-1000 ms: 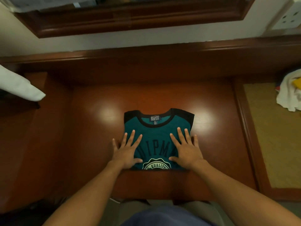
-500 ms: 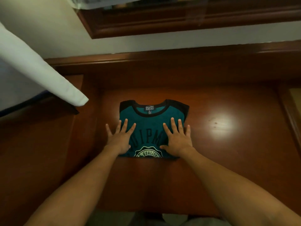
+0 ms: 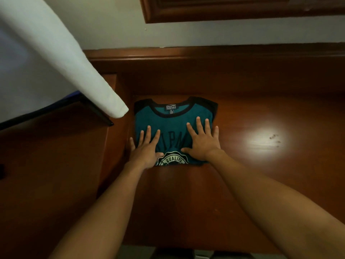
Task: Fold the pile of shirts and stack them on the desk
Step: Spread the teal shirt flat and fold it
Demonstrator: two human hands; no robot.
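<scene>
At the left, a white cloth (image 3: pixel 56 58) is being brought further into view. The left hand (image 3: pixel 146 148) is still being pressed flat on the folded shirt (image 3: pixel 173 120) near the tabletop's (image 3: pixel 242 184) left edge, as is the right hand (image 3: pixel 202 141), fingers (image 3: pixel 148 132) spread wide and holding nothing. The fold is probably being finished.

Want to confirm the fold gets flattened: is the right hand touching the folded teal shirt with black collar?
Touching. The head view shows the right hand lying flat, palm down, directly on the folded teal shirt with black collar.

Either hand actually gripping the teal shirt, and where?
Nothing is gripped. The left hand and right hand lie flat, fingers straight, pressing on the front of the folded teal shirt.
</scene>
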